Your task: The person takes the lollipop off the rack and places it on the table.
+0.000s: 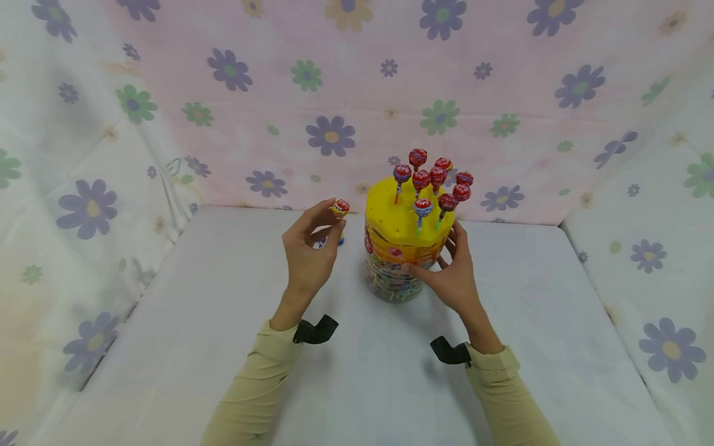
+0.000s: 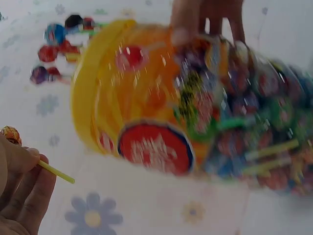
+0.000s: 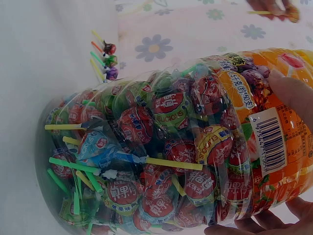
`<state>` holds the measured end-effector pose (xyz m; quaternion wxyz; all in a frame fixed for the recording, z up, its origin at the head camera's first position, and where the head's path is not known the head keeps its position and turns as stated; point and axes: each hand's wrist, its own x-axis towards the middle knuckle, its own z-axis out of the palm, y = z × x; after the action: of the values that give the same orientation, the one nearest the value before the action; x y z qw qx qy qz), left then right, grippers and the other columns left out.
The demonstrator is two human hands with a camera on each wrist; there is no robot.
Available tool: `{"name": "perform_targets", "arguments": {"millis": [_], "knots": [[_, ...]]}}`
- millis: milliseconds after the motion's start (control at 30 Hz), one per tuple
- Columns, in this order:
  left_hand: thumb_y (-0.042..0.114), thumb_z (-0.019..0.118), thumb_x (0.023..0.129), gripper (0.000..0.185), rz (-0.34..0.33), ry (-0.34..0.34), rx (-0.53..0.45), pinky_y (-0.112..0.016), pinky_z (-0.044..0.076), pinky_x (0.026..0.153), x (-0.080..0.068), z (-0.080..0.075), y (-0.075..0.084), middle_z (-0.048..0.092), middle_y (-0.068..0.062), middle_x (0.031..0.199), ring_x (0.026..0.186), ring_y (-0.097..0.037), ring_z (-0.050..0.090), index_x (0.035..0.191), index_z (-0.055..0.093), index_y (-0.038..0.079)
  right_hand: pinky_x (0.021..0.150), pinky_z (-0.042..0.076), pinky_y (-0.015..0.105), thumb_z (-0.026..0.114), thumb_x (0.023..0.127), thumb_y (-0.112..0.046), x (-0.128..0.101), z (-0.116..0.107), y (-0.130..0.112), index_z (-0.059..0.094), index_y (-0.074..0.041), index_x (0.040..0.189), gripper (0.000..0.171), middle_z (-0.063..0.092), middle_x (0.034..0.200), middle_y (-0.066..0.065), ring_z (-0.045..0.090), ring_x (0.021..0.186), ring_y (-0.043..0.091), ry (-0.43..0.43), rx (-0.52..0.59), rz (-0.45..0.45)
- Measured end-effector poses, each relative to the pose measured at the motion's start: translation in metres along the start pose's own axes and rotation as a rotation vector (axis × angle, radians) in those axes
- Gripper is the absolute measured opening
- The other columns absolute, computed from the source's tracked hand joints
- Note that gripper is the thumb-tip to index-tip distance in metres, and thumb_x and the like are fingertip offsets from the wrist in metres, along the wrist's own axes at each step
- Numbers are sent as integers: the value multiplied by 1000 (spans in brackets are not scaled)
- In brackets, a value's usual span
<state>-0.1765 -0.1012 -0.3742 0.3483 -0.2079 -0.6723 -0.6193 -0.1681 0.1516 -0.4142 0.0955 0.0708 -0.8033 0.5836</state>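
1. The right hand [image 1: 453,275] has its grip on the upper part of the jar [image 1: 393,279], thumb on the near side, fingers around the right side. The jar stands upright on the counter [image 1: 195,347]. In my opinion, this hold should remain firm but not squeezing, so that the jar does not turn.

2. The left hand [image 1: 309,251] pinches the held lollipop [image 1: 340,207], just left of the jar and apart from it. I would keep the stick pointing down and steady it low, near its free end, if a small hole must be met.

3. On the yellow lid [image 1: 385,204] stand several lollipops [image 1: 421,179], mostly at the middle and right. It seems wise to approach from the left, where they are fewer.

4. The left wrist view shows the yellow stick [image 2: 57,173] and a round red label [image 2: 156,148], somewhat blurred; the head view hides this stick. Only the right wrist view shows the barcode [image 3: 269,143].

5. Farther, the right wrist view shows loose lollipops [image 3: 110,61] lying on the counter; from the head, the left hand mostly covers them.
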Motion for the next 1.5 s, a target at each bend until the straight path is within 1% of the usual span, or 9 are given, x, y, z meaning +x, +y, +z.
{"name": "perform_targets", "arguments": {"millis": [100, 233, 367, 467, 600, 800, 1167, 1367, 1500], "knots": [[-13, 72, 85, 40, -48, 15, 16, -20, 61, 77, -2, -17, -15, 71, -25, 103, 90, -10, 71, 124, 67, -6, 112, 36, 68, 87, 81, -13, 0, -1, 1, 19, -18, 160, 104, 34, 159, 12, 35, 147, 37, -3, 2, -2], [-18, 71, 83, 41, -134, 39, 55, -17, 60, 75, -7, -43, -37, 71, -28, 100, 86, -10, 71, 123, 68, -6, 112, 36, 67, 87, 81, -13, -1, -1, 1, 19, -17, 159, 104, 34, 159, 12, 35, 147, 36, -3, 2, 0], [-20, 70, 83, 41, -250, 58, 101, -16, 60, 72, -12, -64, -55, 70, -32, 100, 83, -23, 71, 122, 67, -10, 112, 36, 67, 87, 81, -14, -1, 0, 1, 19, -17, 159, 104, 34, 159, 12, 35, 147, 36, -4, 6, -2], [-20, 69, 83, 40, -322, 52, 147, -17, 60, 71, -13, -74, -55, 70, -35, 101, 84, -31, 72, 122, 66, -13, 112, 36, 67, 87, 81, -15, 0, 0, 0, 19, -18, 160, 104, 34, 159, 12, 35, 147, 36, -6, 7, -3], [-18, 70, 83, 39, -359, 51, 214, -15, 59, 69, -18, -83, -66, 70, -36, 100, 85, -40, 71, 122, 66, -15, 112, 36, 68, 87, 81, -15, 0, -1, 0, 19, -18, 160, 104, 34, 159, 12, 35, 147, 36, -4, 6, -1], [-19, 71, 82, 40, -387, 55, 268, -8, 54, 70, -31, -96, -104, 71, -35, 98, 86, -51, 69, 121, 67, -13, 112, 36, 68, 86, 82, -15, 0, 0, 0, 19, -18, 160, 103, 34, 159, 13, 35, 147, 37, -4, 7, 1], [-8, 71, 87, 40, -611, -55, 419, -5, 51, 60, -32, -104, -132, 72, -31, 103, 90, -45, 72, 126, 66, -8, 112, 35, 69, 86, 82, -13, 0, -1, 0, 20, -18, 159, 101, 35, 157, 13, 35, 147, 37, -6, 12, -13], [-7, 71, 86, 41, -676, -97, 492, -3, 45, 60, -29, -110, -145, 72, -32, 105, 94, -44, 73, 127, 65, -10, 112, 37, 66, 87, 81, -14, 0, -1, -1, 21, -19, 159, 102, 35, 158, 11, 36, 147, 35, -8, 12, -1], [-7, 71, 83, 41, -705, -100, 521, -4, 45, 57, -29, -113, -151, 73, -31, 103, 82, -28, 76, 124, 66, -10, 112, 37, 67, 87, 81, -12, 0, -1, 0, 21, -19, 159, 102, 34, 159, 11, 36, 147, 35, -10, 19, -1]]}}
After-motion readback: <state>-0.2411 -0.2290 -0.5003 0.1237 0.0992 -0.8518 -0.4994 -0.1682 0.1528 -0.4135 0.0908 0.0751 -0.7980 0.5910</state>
